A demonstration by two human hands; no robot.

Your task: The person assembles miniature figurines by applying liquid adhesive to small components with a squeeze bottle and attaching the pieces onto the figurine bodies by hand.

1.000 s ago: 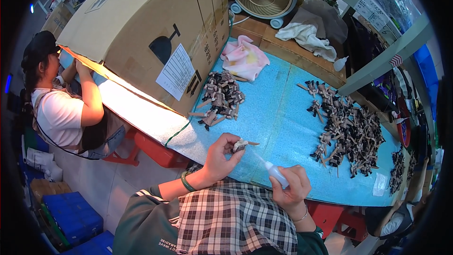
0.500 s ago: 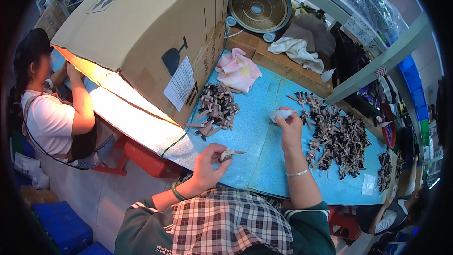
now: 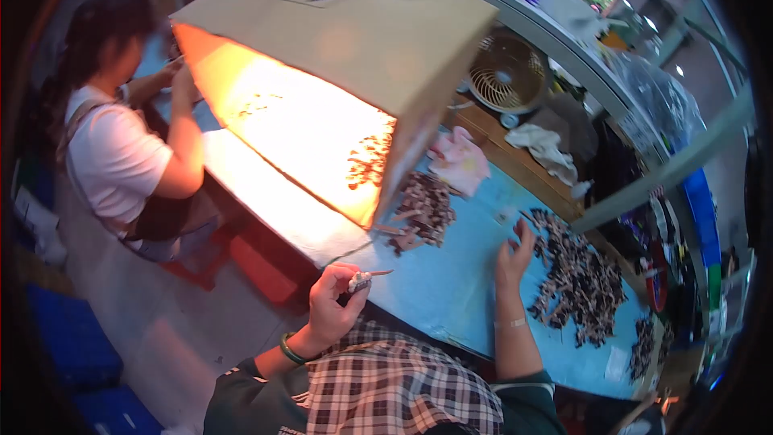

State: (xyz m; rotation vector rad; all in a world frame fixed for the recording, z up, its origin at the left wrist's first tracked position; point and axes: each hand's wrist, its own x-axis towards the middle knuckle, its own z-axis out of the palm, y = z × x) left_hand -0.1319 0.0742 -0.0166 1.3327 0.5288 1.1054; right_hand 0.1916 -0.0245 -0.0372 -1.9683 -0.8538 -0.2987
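Observation:
Between the thumb and fingers of my left hand (image 3: 332, 306), near the table's front edge, is a small toy figure part (image 3: 360, 281) in grey and beige, with a thin peach-coloured piece sticking out. My right hand (image 3: 512, 262) is over the blue table with fingers apart and nothing in them. Just beyond its fingertips lies a small whitish, translucent object (image 3: 506, 214), blurred. To the right of that hand spreads a large pile of dark and beige figure parts (image 3: 578, 282). A smaller pile of similar parts (image 3: 425, 211) lies beside the cardboard box.
A big cardboard box (image 3: 435, 40), brightly lit inside, stands at the left with more parts in it. Behind are a pink cloth (image 3: 459, 163), a fan (image 3: 507, 72) and white rags (image 3: 543, 149). A grey post (image 3: 668, 165) slants at right. Another person (image 3: 129, 137) sits at left.
My right hand has let go of the white object and opened. The left hand still holds the figure part. The view has swung left, showing the lit inside of the box.

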